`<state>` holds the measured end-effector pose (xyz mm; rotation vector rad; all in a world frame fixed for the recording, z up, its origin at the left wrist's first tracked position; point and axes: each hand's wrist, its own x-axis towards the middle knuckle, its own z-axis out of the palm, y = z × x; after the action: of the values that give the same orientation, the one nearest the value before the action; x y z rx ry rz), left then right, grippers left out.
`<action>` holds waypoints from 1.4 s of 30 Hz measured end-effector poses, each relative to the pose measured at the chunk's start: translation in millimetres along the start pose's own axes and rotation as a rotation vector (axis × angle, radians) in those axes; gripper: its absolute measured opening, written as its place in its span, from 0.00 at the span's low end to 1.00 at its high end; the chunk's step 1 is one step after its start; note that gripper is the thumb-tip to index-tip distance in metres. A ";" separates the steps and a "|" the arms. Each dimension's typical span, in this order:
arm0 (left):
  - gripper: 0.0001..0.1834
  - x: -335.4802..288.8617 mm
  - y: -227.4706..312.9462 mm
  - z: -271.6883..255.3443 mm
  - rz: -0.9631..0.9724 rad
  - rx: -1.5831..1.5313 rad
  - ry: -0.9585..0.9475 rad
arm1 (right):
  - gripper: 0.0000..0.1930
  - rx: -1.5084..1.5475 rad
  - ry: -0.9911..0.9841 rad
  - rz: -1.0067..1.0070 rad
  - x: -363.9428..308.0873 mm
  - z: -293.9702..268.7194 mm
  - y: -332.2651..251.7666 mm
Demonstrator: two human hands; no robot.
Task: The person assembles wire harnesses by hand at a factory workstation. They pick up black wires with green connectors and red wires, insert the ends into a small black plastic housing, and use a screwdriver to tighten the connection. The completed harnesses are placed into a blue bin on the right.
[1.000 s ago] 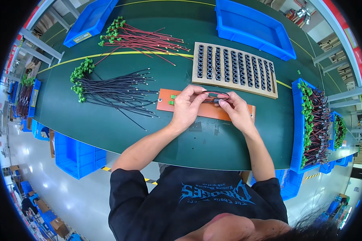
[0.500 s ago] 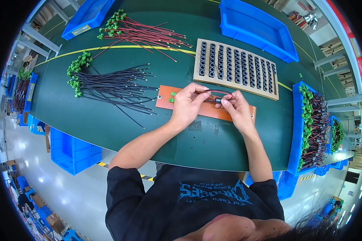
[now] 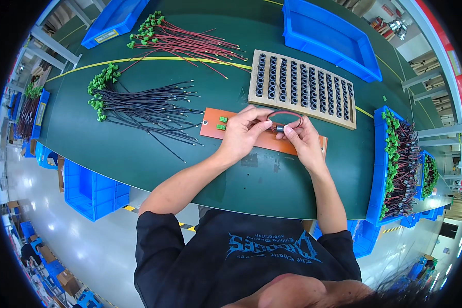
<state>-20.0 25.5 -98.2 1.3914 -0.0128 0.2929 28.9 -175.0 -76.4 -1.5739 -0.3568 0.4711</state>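
Over an orange board [image 3: 259,145], my left hand [image 3: 244,132] pinches red and black wires [image 3: 286,112], which arch across to the other hand. Between the thumb and fingers of my right hand [image 3: 304,142] sits a small black ring core [image 3: 280,129]. The wires run by the core; whether they all pass through it is hidden by the fingers. Two green connectors [image 3: 221,123] sit on the board's left part, beside my left hand. Just behind my right hand stands a wooden tray [image 3: 303,105] with rows of black ring cores.
Black wires [image 3: 149,102] with green connectors fan out at left, red wires [image 3: 190,43] behind them. Blue bins stand at back left [image 3: 90,41] and back right [image 3: 339,60]. A blue bin [image 3: 377,169] of finished-looking wire sets stands at the right edge.
The red wire loop between my hands has risen into a higher, rounder arch. Both hands stay over the board, nearly in place.
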 end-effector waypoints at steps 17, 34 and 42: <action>0.03 -0.9 -0.2 -1.4 -0.123 0.001 0.025 | 0.07 -0.005 0.003 -0.039 0.7 -0.9 5.9; 0.06 -7.1 10.4 -5.6 -0.008 0.214 -0.005 | 0.07 0.034 0.014 -0.011 0.1 -0.8 5.0; 0.05 -6.6 11.0 -1.9 -0.111 0.244 0.046 | 0.08 0.077 0.006 -0.029 1.4 -1.3 9.3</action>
<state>-29.0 27.6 -89.1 1.6209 0.1419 0.2398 30.3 -176.0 -85.8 -1.4937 -0.3528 0.4525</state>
